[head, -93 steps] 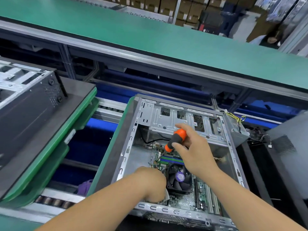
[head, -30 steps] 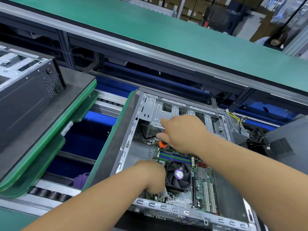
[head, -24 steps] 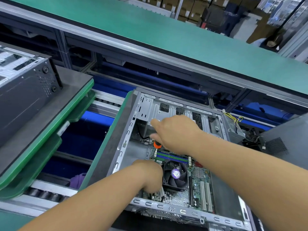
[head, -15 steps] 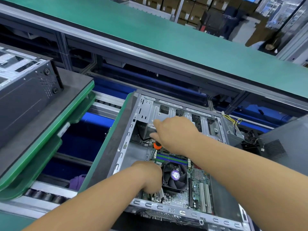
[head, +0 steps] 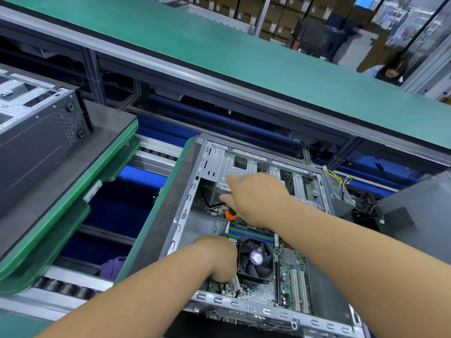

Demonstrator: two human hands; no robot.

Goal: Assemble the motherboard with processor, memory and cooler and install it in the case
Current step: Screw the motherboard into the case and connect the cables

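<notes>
An open case (head: pixel 195 206) lay on its side with the motherboard (head: pixel 290 267) inside. The right hand (head: pixel 256 198), at 12 o'clock from the cooler (head: pixel 255 258), had its fingers wrapped around an orange screwdriver (head: pixel 230 214). The left hand (head: pixel 218 257), at the cooler's 9 o'clock, was curled downward; its fingers were hidden.

Two hands (head: pixel 256 198), one screwdriver (head: pixel 230 214), one cooler fan (head: pixel 256 258), two open cases (head: pixel 244 164).
</notes>
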